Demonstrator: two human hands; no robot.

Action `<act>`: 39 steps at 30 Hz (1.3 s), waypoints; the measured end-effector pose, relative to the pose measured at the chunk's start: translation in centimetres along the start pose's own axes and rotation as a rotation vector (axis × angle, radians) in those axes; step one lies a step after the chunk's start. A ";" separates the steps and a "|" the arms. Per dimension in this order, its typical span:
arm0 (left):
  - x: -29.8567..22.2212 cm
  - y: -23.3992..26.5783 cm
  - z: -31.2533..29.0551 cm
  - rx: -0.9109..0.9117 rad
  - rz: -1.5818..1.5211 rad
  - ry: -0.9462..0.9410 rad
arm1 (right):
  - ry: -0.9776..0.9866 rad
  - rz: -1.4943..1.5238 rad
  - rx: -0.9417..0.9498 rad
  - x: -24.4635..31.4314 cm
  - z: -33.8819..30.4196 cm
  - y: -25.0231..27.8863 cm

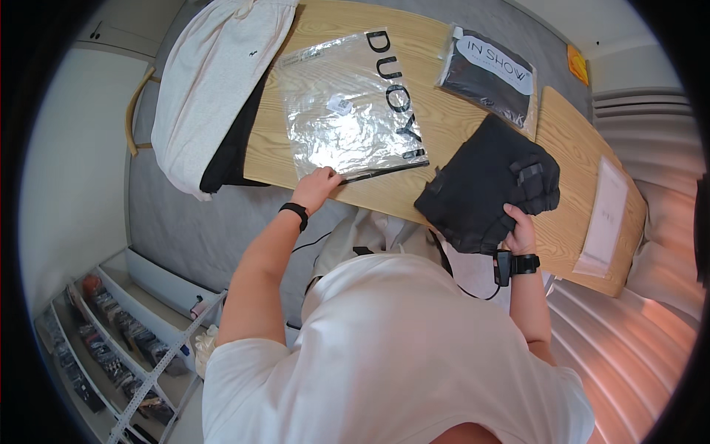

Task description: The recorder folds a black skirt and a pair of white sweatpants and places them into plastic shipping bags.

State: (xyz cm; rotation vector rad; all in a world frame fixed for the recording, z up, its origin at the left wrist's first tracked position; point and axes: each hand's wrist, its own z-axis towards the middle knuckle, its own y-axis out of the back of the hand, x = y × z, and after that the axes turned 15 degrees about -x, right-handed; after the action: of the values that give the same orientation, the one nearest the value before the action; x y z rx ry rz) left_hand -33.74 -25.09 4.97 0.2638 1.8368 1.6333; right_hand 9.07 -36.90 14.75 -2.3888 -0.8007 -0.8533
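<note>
Head view: one black folded garment (481, 174), thick, layered, with straps or loose bands at its right end; located at the near right of the wooden table (447, 122), overlapping the near edge, though you cannot tell whether it rests there or hangs just above. Your right hand (520, 228) has it by the near right edge, thumb closed down on top, the other fingers hidden, probably beneath. Handling, as judged: soft, limp, fairly light, not fragile; apt to unfold if pinched by one layer, so best gripped through all layers, with a palm under the middle. One clear plastic bag (314, 115), flat, lying left of the garment, a dark strip along its near edge. Your left hand (316, 190) is at that edge, fingers bent and close together; whether they pinch the film or only press it, you cannot tell. Handling, as judged: very light, slippery, easily creased; best taken at the strip, where the edge looks firmer than the thin sheet.
</note>
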 end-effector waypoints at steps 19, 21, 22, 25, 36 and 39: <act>-3.8 0.1 2.7 -0.308 -0.175 0.008 | -0.516 -0.419 0.450 -9.9 6.7 -7.3; -4.0 -0.3 2.6 -0.306 -0.176 -0.012 | -0.503 -0.437 0.457 -10.3 7.0 -7.2; -4.1 -0.5 2.5 -0.308 -0.180 -0.029 | -0.462 -0.465 0.483 -10.3 6.8 -7.3; -4.3 -1.1 2.4 -0.352 -0.187 -0.046 | -0.396 -0.510 0.534 -10.3 6.9 -8.1; -4.4 -1.8 1.6 -0.198 -0.004 -0.218 | -0.679 -0.744 0.454 -9.4 9.6 -11.7; -4.4 -1.8 1.5 -0.195 -0.004 -0.222 | -0.710 -0.693 0.496 -9.8 10.2 -11.9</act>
State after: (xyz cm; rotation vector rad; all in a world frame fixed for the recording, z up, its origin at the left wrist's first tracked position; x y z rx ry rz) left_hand -29.06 -26.63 4.77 0.3413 1.5018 1.6931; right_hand -0.86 -25.82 3.76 -1.9329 -1.9195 0.0541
